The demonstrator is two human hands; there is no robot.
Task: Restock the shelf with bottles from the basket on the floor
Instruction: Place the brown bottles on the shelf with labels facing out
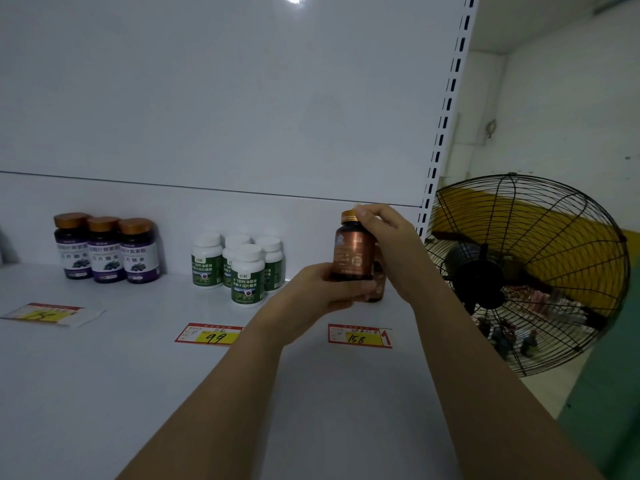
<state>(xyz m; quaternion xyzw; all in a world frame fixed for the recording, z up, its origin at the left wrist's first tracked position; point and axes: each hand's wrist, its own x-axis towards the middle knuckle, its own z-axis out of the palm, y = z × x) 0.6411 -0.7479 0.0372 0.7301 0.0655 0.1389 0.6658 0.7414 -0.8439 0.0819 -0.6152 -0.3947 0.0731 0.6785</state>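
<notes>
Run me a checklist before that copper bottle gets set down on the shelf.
1. Grip secure: ok. The left hand holds the base of the copper bottle, and the right hand grips near its cap.
2. Bottle upright: ok, nearly vertical.
3. Correct spot: ok. It hangs behind the 158 price tag, beside a second copper bottle.
4. Landing space on the shelf: cannot tell, the hands hide it.
5. Label facing front: cannot tell, the print is blurred.
6. Clear of the white-capped bottles: ok, they stand apart to the left.
</notes>
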